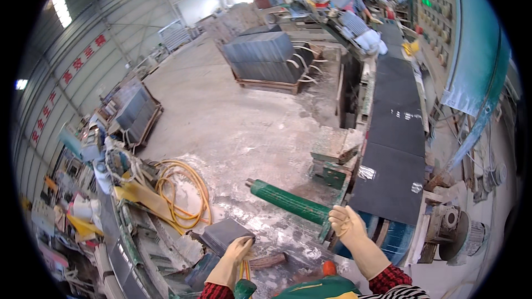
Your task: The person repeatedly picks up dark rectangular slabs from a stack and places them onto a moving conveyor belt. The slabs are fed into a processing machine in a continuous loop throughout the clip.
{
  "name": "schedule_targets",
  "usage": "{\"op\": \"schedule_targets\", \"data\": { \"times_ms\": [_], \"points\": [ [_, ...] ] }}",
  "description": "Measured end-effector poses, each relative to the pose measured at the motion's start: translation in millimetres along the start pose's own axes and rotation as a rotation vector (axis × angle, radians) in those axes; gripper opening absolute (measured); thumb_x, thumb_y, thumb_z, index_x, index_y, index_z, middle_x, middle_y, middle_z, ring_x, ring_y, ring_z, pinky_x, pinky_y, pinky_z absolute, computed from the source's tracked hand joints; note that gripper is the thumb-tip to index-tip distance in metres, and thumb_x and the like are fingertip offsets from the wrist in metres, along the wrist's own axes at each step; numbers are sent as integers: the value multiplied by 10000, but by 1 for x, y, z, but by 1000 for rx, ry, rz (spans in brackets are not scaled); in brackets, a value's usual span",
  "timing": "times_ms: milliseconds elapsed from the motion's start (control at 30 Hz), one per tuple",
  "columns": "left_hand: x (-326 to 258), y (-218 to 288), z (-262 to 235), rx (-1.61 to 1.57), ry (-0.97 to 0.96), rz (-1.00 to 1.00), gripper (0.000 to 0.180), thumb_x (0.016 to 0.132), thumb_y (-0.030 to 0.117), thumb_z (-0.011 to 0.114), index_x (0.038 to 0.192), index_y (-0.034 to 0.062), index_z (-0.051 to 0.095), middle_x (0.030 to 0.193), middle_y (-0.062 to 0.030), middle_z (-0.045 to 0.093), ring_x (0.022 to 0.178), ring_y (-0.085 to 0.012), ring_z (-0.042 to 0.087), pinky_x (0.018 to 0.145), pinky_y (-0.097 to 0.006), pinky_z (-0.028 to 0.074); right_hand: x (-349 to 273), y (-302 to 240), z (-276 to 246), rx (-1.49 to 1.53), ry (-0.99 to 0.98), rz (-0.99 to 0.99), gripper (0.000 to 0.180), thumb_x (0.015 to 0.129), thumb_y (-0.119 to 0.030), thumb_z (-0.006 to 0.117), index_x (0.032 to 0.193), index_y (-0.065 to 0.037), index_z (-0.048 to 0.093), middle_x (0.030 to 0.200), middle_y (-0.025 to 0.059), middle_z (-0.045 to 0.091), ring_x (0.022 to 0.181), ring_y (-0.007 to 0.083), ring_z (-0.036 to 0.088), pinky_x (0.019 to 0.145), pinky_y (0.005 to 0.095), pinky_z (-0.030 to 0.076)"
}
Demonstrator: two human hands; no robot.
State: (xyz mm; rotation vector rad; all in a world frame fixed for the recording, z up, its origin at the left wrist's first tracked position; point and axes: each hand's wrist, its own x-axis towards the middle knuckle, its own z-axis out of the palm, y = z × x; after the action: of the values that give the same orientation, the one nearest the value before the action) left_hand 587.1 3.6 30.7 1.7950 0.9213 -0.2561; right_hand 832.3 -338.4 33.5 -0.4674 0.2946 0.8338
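My left hand [236,253], in a cream glove, has its fingers closed at the near right corner of a dark grey stone slab [221,233] at the lower middle. My right hand [350,228], gloved alike, is raised with curled fingers in front of the near end of a green roller [288,201]. Whether it touches the roller or holds anything is hidden. Just right of it, dark slabs [388,180] lie end to end on a conveyor line [398,238] with blue rollers or belts at its near end.
A coiled yellow hose [191,180] lies on the wet floor at left. Upright slab stacks stand on pallets, one large stack [260,55] farther off. A motor [460,238] sits beside the conveyor. Another person [354,1] works at its far end. A control panel [435,27] lines the right.
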Motion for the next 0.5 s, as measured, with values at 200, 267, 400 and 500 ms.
{"op": "schedule_targets", "data": {
  "times_ms": [200, 267, 400, 500],
  "points": [
    [-124, -140, -97, -245, 510, -74, 486, 980, 225, 573, 1402, -6, 504, 1027, -173, 699, 814, -206, 665, 715, -319, 541, 31, 120, 18, -107, -58, 193, 368, 1045, -286, 485, 1224, 19, 588, 1125, 193, 690, 927, 306, 708, 712, 351, 621],
    [-172, -236, -129, -10, 791, 40, 459, 899, 204, 613, 1290, -35, 588, 1037, -192, 706, 926, -273, 682, 831, -363, 526, 36, 165, 24, -138, -64, 290, 362, 1038, -296, 502, 1234, -5, 590, 1114, 190, 699, 914, 310, 720, 702, 363, 622],
    [-260, -284, -143, 224, 1136, -159, 527, 904, 182, 594, 1373, -41, 504, 1259, -252, 620, 1177, -340, 604, 1000, -402, 467, 42, 214, 13, -265, -8, 243, 381, 1023, -309, 532, 1253, -7, 571, 1133, 199, 691, 939, 318, 717, 732, 378, 621],
    [-325, -328, -150, 215, 1251, -334, 590, 912, 198, 622, 1426, -35, 450, 1411, -262, 509, 1305, -401, 486, 1098, -466, 391, 39, 264, 15, -376, 21, 193, 373, 1009, -314, 558, 1230, -14, 575, 1142, 198, 687, 912, 317, 717, 739, 379, 621]
  ]
}}
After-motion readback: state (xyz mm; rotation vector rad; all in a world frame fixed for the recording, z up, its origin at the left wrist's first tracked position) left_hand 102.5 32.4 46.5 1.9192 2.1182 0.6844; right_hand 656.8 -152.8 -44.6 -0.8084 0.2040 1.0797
